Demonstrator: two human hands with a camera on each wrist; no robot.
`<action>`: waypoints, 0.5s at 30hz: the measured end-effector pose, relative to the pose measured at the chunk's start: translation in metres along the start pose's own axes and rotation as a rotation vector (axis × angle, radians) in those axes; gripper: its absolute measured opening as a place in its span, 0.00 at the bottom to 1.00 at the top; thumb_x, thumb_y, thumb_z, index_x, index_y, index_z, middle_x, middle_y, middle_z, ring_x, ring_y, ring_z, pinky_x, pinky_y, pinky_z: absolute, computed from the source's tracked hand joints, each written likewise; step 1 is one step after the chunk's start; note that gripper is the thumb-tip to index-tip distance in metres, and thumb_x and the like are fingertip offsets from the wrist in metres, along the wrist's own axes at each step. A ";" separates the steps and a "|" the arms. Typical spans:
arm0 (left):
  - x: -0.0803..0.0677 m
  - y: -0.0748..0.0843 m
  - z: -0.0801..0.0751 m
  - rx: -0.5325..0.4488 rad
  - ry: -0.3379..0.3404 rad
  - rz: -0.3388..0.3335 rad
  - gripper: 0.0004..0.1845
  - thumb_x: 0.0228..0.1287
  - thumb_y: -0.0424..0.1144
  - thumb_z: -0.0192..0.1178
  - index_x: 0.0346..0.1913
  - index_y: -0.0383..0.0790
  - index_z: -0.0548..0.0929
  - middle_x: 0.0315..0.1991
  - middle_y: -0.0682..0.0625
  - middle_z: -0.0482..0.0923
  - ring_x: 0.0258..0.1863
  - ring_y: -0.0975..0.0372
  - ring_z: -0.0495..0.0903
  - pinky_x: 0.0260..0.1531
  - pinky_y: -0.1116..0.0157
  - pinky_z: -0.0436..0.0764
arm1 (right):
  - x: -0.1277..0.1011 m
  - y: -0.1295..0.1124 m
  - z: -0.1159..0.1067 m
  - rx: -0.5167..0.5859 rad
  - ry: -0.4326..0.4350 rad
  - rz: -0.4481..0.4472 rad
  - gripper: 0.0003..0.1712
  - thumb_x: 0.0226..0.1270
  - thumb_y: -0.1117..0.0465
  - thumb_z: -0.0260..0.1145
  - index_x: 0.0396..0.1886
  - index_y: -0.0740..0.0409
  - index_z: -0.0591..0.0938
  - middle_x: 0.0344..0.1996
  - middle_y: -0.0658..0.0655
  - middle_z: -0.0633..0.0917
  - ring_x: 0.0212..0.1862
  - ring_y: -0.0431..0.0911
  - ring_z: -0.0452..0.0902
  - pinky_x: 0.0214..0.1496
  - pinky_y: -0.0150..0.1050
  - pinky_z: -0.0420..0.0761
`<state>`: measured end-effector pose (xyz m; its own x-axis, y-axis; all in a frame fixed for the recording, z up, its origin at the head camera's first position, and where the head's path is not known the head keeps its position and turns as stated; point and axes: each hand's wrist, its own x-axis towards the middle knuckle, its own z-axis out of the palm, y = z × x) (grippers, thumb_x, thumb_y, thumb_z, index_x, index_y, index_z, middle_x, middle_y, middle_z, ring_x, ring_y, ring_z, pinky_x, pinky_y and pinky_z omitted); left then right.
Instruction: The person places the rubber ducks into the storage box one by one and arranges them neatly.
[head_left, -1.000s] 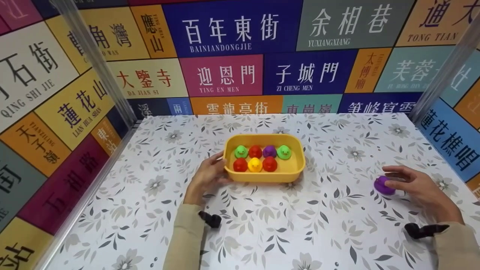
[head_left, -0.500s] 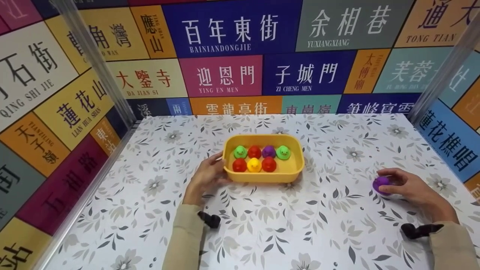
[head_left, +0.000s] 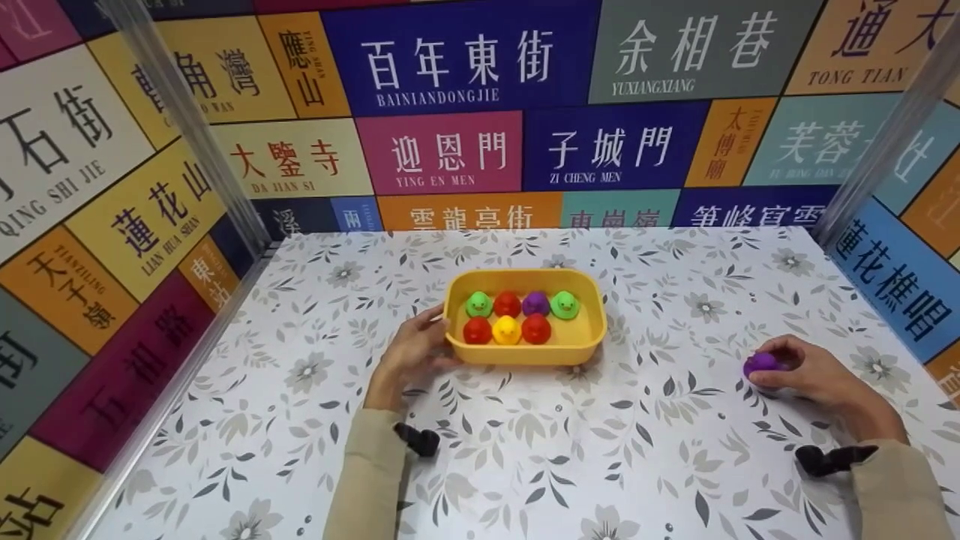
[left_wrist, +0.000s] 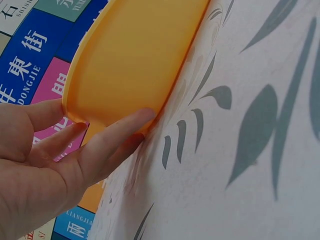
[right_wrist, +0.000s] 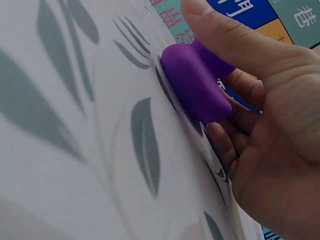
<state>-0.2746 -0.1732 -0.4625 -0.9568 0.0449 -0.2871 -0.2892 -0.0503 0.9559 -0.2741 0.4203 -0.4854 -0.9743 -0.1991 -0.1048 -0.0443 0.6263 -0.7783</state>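
A purple rubber duck (head_left: 761, 367) sits on the patterned table at the right, where my right hand (head_left: 832, 386) holds it between thumb and fingers. In the right wrist view the purple duck (right_wrist: 192, 82) is close to the tabletop, its far side partly hidden by the thumb. My left hand (head_left: 409, 349) touches the left end of a yellow plastic tub (head_left: 525, 355), its fingers spread along the wall and rim. Several small ducks stand in the tub in two rows: green ducks (head_left: 565, 305), red ducks (head_left: 536, 329), one purple duck (head_left: 535, 304) and one yellow duck (head_left: 506, 330).
A white table (head_left: 600, 435) with a leaf and flower print spreads under everything. Colourful sign panels (head_left: 450, 150) wall off the back and sides, with clear corner posts (head_left: 202, 135) between them. A black wrist mount (head_left: 832, 460) sits at each cuff.
My right thumb and fingers have drawn closer around the purple duck. The left hand stays at the tub, and the ducks inside it have not moved.
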 end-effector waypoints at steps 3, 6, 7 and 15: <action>0.000 0.000 0.000 0.011 0.005 -0.007 0.27 0.77 0.40 0.52 0.76 0.49 0.65 0.68 0.40 0.74 0.47 0.52 0.85 0.44 0.54 0.90 | 0.002 -0.002 0.002 -0.010 0.007 0.012 0.24 0.61 0.55 0.76 0.50 0.61 0.75 0.37 0.40 0.80 0.39 0.31 0.74 0.40 0.23 0.78; 0.000 0.001 -0.001 0.009 0.006 -0.013 0.27 0.77 0.40 0.52 0.76 0.49 0.65 0.68 0.40 0.74 0.47 0.52 0.85 0.45 0.54 0.90 | 0.003 -0.003 0.002 -0.029 0.011 0.038 0.26 0.60 0.52 0.76 0.50 0.61 0.75 0.38 0.42 0.79 0.39 0.32 0.73 0.39 0.25 0.78; 0.001 0.001 -0.001 0.010 0.006 -0.012 0.27 0.77 0.40 0.52 0.76 0.49 0.65 0.68 0.40 0.74 0.47 0.52 0.85 0.45 0.54 0.90 | 0.003 -0.004 0.002 -0.034 0.013 0.047 0.27 0.60 0.50 0.76 0.50 0.61 0.76 0.38 0.42 0.79 0.39 0.32 0.73 0.39 0.25 0.77; 0.000 0.000 -0.001 0.020 0.000 -0.008 0.28 0.76 0.41 0.53 0.76 0.49 0.65 0.68 0.39 0.74 0.49 0.51 0.84 0.45 0.54 0.89 | 0.003 -0.016 -0.001 -0.071 0.039 0.091 0.31 0.61 0.42 0.73 0.52 0.58 0.74 0.44 0.49 0.79 0.41 0.31 0.72 0.38 0.29 0.78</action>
<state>-0.2747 -0.1741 -0.4623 -0.9544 0.0449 -0.2951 -0.2966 -0.0303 0.9545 -0.2761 0.4101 -0.4727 -0.9829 -0.1098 -0.1479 0.0311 0.6923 -0.7209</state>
